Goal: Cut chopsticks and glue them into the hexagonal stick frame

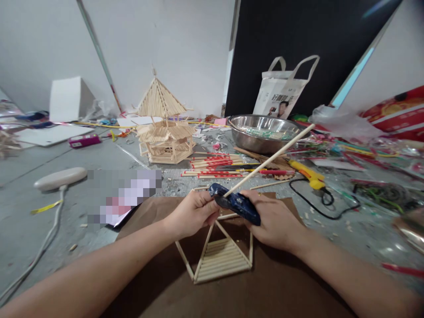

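My right hand [273, 218] is closed around blue-handled cutters [243, 206], whose head points left toward my other hand. A long, pale wooden stick [273, 159] slants up and to the right from the cutters' head. Its lower end is at the fingertips of my left hand [195, 212], which pinch it; the exact grip is partly hidden. Below both hands lies a flat frame of glued sticks [225, 260] on brown paper. One triangular section of it is filled with a row of parallel sticks, and my hands cover its far part.
A stick-built pavilion [165, 128] stands behind, near red-wrapped chopstick bundles [215, 164]. Farther right are a steel basin [261, 139], a white bag [280, 92] and a yellow glue gun [308, 174] with a black cord. A white corded device [61, 178] lies left. Scraps litter the floor.
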`<act>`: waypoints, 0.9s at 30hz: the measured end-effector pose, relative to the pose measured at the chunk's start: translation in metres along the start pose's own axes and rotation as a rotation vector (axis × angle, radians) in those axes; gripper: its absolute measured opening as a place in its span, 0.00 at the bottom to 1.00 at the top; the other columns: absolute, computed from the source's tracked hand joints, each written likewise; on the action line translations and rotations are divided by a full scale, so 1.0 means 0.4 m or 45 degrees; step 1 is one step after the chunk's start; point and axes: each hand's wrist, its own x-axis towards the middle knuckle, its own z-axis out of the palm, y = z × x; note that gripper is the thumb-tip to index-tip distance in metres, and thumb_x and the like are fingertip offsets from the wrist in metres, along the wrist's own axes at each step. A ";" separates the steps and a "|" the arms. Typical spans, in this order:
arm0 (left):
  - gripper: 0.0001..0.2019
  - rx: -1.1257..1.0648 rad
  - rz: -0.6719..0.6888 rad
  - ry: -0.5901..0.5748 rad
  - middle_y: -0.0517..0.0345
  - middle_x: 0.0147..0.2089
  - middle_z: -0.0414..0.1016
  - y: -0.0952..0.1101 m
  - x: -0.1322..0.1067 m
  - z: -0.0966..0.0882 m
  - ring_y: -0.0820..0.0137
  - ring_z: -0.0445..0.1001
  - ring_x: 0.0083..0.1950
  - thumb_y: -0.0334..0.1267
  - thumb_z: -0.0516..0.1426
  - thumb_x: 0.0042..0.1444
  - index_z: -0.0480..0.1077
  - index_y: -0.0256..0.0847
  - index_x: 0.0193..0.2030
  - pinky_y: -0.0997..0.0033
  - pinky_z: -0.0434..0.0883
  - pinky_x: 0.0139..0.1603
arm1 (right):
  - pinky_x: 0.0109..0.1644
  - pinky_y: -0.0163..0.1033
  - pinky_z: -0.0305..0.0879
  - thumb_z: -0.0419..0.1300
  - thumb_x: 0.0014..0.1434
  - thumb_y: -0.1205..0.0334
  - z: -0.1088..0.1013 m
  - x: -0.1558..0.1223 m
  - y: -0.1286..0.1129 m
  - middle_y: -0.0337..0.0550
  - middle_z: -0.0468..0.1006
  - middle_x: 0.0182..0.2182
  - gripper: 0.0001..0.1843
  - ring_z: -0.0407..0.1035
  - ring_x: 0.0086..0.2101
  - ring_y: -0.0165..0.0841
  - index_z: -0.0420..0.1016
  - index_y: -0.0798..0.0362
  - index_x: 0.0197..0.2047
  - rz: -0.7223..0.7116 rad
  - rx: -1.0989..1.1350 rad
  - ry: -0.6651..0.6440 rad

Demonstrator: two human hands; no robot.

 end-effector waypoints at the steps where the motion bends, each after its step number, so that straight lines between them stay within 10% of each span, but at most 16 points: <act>1: 0.19 0.028 0.019 0.009 0.67 0.14 0.54 -0.001 0.000 0.000 0.84 0.51 0.15 0.43 0.44 0.55 0.55 0.36 0.17 0.82 0.49 0.15 | 0.49 0.42 0.59 0.49 0.44 0.66 0.000 0.000 0.001 0.50 0.70 0.45 0.26 0.63 0.46 0.36 0.59 0.59 0.49 -0.001 0.004 -0.004; 13: 0.09 0.167 0.163 0.356 0.66 0.19 0.60 -0.014 0.001 0.021 0.81 0.59 0.21 0.36 0.47 0.54 0.59 0.37 0.25 0.81 0.59 0.23 | 0.42 0.40 0.61 0.50 0.46 0.62 -0.006 0.001 -0.011 0.48 0.73 0.39 0.21 0.67 0.39 0.38 0.60 0.56 0.46 0.114 0.050 -0.034; 27: 0.08 0.345 0.054 0.415 0.64 0.20 0.66 -0.007 0.012 0.013 0.78 0.64 0.23 0.34 0.47 0.52 0.61 0.37 0.24 0.79 0.61 0.27 | 0.37 0.40 0.60 0.49 0.45 0.65 -0.006 0.008 -0.017 0.50 0.73 0.34 0.18 0.68 0.35 0.39 0.62 0.58 0.42 0.181 -0.017 -0.077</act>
